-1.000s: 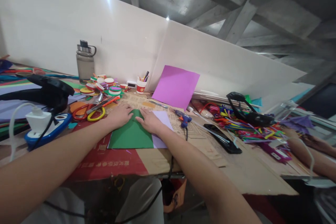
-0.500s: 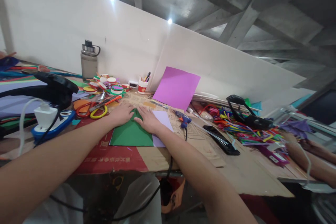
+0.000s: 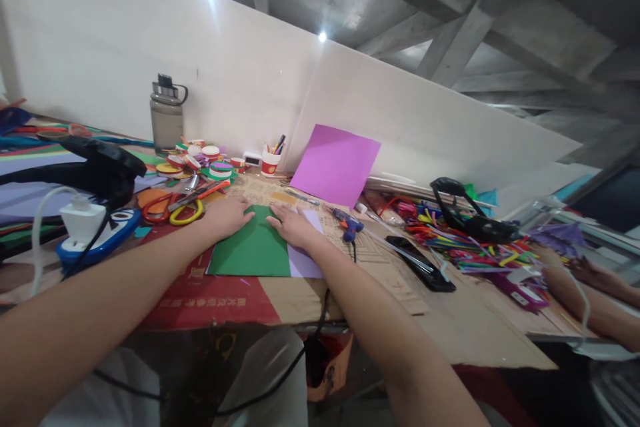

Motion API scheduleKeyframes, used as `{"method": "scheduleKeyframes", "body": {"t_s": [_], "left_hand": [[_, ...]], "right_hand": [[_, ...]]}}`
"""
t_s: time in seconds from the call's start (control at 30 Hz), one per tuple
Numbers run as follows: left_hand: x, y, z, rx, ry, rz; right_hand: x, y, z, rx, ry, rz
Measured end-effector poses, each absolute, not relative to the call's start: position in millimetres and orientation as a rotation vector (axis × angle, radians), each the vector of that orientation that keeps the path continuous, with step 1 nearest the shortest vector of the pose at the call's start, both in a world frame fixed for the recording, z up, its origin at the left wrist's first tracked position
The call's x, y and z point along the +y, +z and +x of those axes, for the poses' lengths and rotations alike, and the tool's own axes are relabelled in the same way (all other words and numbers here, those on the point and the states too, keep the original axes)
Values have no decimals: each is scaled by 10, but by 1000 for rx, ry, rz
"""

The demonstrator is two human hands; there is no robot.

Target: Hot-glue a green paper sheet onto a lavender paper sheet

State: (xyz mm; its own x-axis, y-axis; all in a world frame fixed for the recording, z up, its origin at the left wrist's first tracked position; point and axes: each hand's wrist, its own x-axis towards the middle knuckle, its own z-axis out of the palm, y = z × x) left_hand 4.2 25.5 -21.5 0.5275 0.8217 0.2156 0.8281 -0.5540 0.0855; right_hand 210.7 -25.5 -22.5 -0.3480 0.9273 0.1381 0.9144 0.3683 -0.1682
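Green sheet: lies on the cardboard [image 3: 360, 297] in front of the person, near the table's edge; the green [image 3: 250, 253] covers part of a lilac sheet [image 3: 306, 264], which shows at its right. Whether they are two sheets or one folded piece, I cannot tell.
Left hand: palm down [image 3: 231, 215] at the green's far left corner, fingers loosely spread, gripping nothing that shows.
Right hand: palm down [image 3: 293, 224] across the far end of the seam between green and lilac, fingers apart, pressing or resting rather than pinching; the pressure cannot be judged.
Seam: both hands sit at the far end, so the near edge is unheld; uneven pressure or a sideways drag could skew green against lilac, or set a crease crooked.
Glue gun: lies [image 3: 351, 230] right of the lilac, near the right forearm; if it is hot, which does not show, a careless outward sweep could burn skin or smear the paper.
Cord: a black one [image 3: 325, 307] hangs over the table edge by that forearm; a snag could tug whatever it feeds.
Scissors: yellow and red handles [image 3: 186, 212] lie just beside the left wrist; a backward slide of that arm could knock them onto the paper.
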Motion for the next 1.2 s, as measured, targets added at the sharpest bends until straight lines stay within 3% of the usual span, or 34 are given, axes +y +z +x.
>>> {"method": "scheduleKeyframes", "body": {"t_s": [0.33,0.5,1.2], "left_hand": [[181,-246,81,-1481,-251,-2704],[132,-257,118,-1500,-197,-2666],[135,-263,116,-1562,-157,-2686]], "right_hand": [[-261,-212,2108,-2092,-12,-1811],[-257,-290,1973,-2398,139,-1554],[-230,-302,2100,-2414,238,-1574]]}}
